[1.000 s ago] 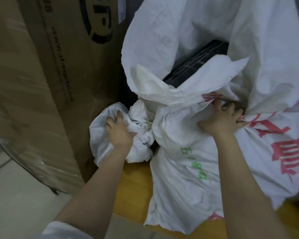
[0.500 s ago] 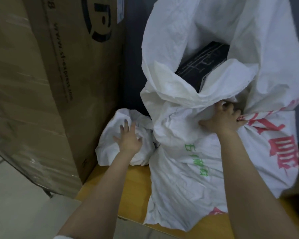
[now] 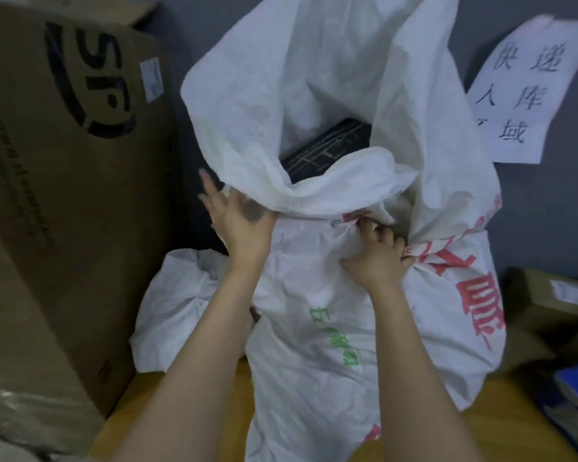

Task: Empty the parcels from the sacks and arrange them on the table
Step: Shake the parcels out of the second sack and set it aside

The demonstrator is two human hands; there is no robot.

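Left hand [image 3: 239,218] is lifting off the small sack [image 3: 181,308] at lower left, rising open-fingered toward the large sack's [image 3: 331,328] rim at centre frame.

woven white plastic for the big sack [image 3: 314,328] in the middle of the frame, matt, coarse and crumpled; same weave on the small sack [image 3: 171,311] at lower left. dark parcel [image 3: 327,151] in the big one's mouth, smooth with a faint sheen. brown cardboard box [image 3: 64,195] at left, matt and dry. thin white paper sheet [image 3: 528,95] at upper right, matt. yellow wooden tabletop [image 3: 187,405] along the bottom, smooth.
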